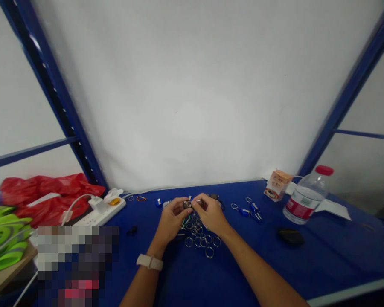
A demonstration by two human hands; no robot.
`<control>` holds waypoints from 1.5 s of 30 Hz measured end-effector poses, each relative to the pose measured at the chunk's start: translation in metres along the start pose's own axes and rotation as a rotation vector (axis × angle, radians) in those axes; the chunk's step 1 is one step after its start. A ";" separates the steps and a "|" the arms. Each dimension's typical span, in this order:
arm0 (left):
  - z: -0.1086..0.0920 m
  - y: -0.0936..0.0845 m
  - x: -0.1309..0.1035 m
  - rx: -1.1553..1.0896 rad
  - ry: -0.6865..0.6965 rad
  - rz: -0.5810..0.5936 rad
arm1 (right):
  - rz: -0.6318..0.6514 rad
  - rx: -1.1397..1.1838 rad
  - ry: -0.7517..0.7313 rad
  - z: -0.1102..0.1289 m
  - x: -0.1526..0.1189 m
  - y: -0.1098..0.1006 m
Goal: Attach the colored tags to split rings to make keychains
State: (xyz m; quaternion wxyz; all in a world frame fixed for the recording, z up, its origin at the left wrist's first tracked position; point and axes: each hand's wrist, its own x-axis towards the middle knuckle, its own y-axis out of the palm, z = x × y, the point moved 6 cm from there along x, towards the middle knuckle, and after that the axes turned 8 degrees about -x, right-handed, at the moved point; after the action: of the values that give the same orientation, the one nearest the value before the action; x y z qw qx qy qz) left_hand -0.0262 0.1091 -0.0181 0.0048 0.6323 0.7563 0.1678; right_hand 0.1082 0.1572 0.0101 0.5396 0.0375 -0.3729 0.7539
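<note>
My left hand [172, 218], with a pale band on its wrist, is closed in a pinch on a metal key ring [187, 204]. Close against it, the fingers of my right hand [211, 214] pinch a small metal piece at the ring; its exact kind is too small to make out. Both hands are above the blue table. Below them lies a loose pile of silver key rings [206, 239], partly hidden by the hands. Green and dark small pieces show among the rings. An orange carabiner [141, 198] rests to the left.
Blue tools with rings [252, 212] lie to the right. Beyond are a small box [277, 185], a red-capped water bottle [307, 196] and a black pouch [289, 236]. At left are a power strip [96, 215], red plastic bags [57, 194] and yellow-green reflective fabric [6, 238].
</note>
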 end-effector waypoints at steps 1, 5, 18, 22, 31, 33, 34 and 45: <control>0.000 -0.002 0.000 0.011 0.012 -0.022 | 0.003 -0.002 -0.002 0.001 0.000 0.000; -0.002 -0.004 0.001 0.040 0.051 -0.070 | 0.010 -0.009 -0.010 0.003 -0.001 0.000; -0.009 0.000 0.001 0.022 0.139 -0.089 | -0.048 -0.035 -0.036 0.015 -0.002 -0.003; -0.013 0.003 -0.001 -0.010 0.147 -0.080 | -0.071 -0.031 -0.052 0.020 -0.003 -0.006; -0.017 0.009 -0.004 -0.132 0.091 -0.054 | -0.086 0.029 -0.043 0.024 -0.004 -0.005; -0.021 0.001 -0.005 -0.174 0.115 -0.091 | -0.163 0.035 -0.021 0.017 -0.002 -0.013; -0.025 -0.007 -0.005 -0.204 0.144 -0.133 | -0.226 0.035 0.001 0.010 0.000 -0.020; -0.016 -0.023 0.001 -0.226 0.163 -0.223 | 0.028 -0.165 -0.039 -0.020 0.013 -0.029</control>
State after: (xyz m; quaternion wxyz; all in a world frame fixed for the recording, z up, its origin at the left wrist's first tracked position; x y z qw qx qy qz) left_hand -0.0515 0.1023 -0.0085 0.0331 0.5242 0.7961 0.3006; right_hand 0.1344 0.1831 0.0167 0.5228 0.0022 -0.4449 0.7272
